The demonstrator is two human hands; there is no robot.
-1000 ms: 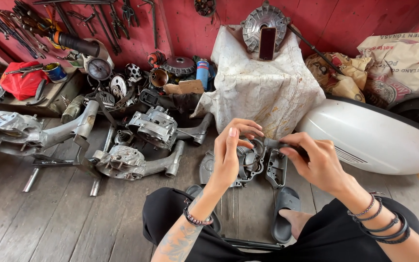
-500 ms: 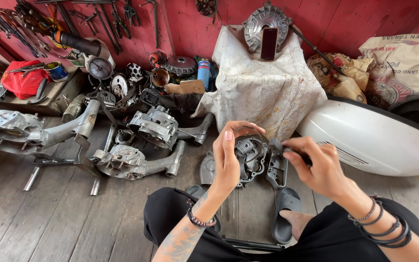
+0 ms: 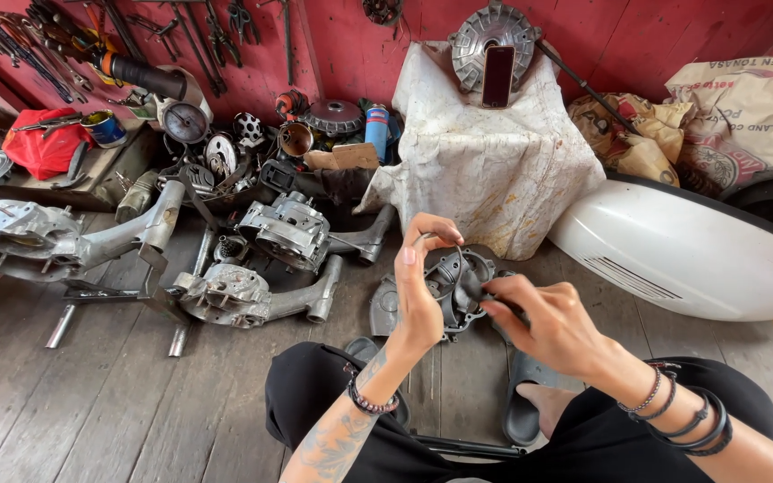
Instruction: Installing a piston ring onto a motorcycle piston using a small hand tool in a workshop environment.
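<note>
I hold a dark grey metal engine cover (image 3: 458,277) upright in front of me, above my knees. My left hand (image 3: 422,286) grips its left edge, with the fingers curled over the top rim. My right hand (image 3: 543,322) presses against its right side, thumb and fingers reaching into the hollow of the casting. Bead bracelets sit on both wrists. Another flat grey metal part (image 3: 385,309) lies on the floor just behind and left of my left hand.
Several aluminium engine casings (image 3: 225,291) lie on the wooden floor at left. A white scooter side panel (image 3: 682,250) rests at right. A cloth-covered box (image 3: 485,161) with a brake drum and a phone stands ahead. Tools hang on the red wall (image 3: 342,45).
The cover has turned in my hands and sits a little lower. My right hand has moved in from its right edge onto its face.
</note>
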